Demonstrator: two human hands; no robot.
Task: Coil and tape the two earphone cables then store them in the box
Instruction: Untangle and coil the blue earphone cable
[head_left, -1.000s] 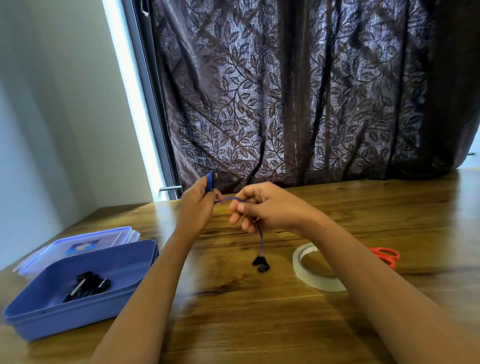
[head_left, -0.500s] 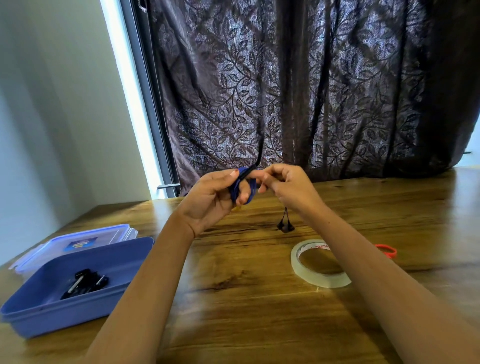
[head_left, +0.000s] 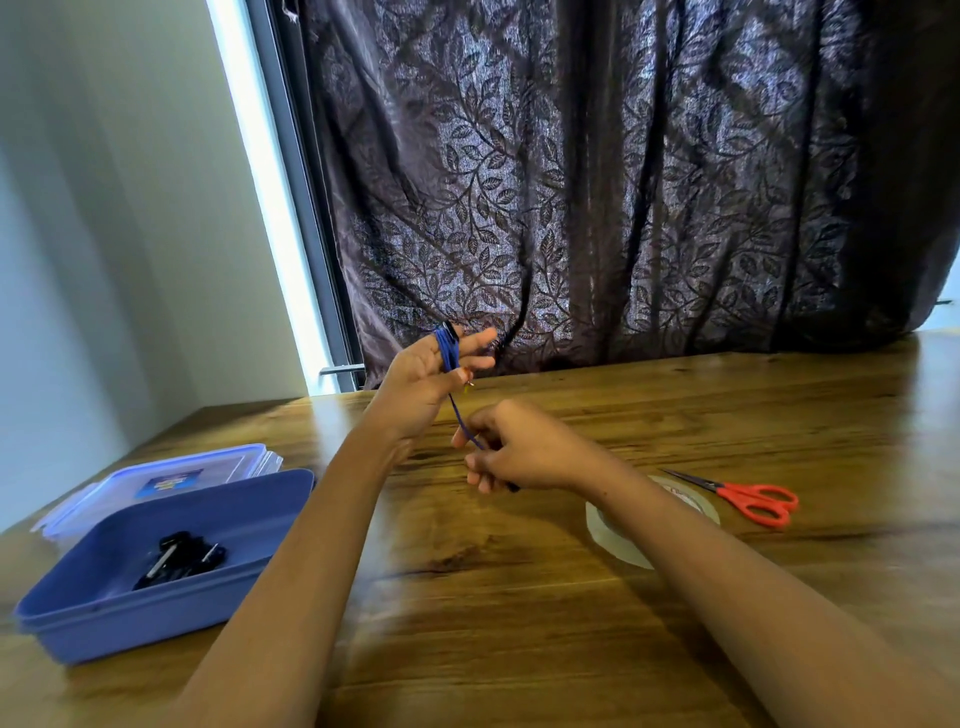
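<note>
My left hand (head_left: 423, 382) is raised above the table with the blue earphone cable (head_left: 448, 351) wound in loops around its fingers. A short straight stretch of that cable runs down to my right hand (head_left: 511, 449), which pinches its free end just above the table. A black coiled earphone cable (head_left: 182, 558) lies inside the open blue box (head_left: 130, 618) at the left. The roll of clear tape (head_left: 613, 535) lies on the table, partly hidden behind my right forearm.
Red-handled scissors (head_left: 753, 501) lie to the right of the tape. The box's clear lid (head_left: 156, 480) rests behind the box. A dark leaf-patterned curtain (head_left: 623, 182) hangs along the wooden table's (head_left: 519, 623) far edge.
My right hand has dropped from beside the left hand down toward the table, pulling the cable end with it. The dangling earbuds are no longer in sight. The scissors show more fully.
</note>
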